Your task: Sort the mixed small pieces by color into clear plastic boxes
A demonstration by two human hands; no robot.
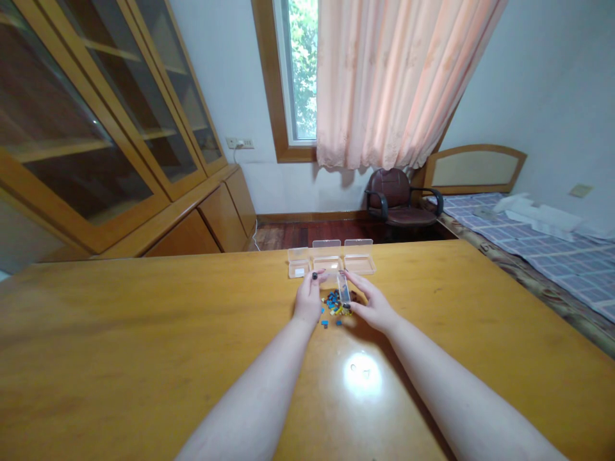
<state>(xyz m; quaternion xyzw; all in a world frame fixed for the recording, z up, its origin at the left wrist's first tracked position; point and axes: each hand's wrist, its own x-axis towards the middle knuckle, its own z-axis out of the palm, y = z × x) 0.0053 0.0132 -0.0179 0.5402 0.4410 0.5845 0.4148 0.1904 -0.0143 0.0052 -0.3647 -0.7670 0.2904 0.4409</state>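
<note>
Over a heap of small toy building bricks (332, 301) in blue, yellow and dark colours, a clear plastic box (344, 289) is held on its side with its lid raised. My right hand (373, 306) grips the box at both ends between thumb and fingers. My left hand (307, 299) is curled at the lid side of the same box; its fingertips are partly hidden. A few blue bricks (325, 323) lie loose on the near side of the heap.
Behind my hands, three open clear boxes stand in a row: a small one (298, 269) and two larger ones, the middle (327, 262) and the right (360, 264). They are near the far edge of the wooden table (144, 358). Beyond it stands an armchair (398, 198).
</note>
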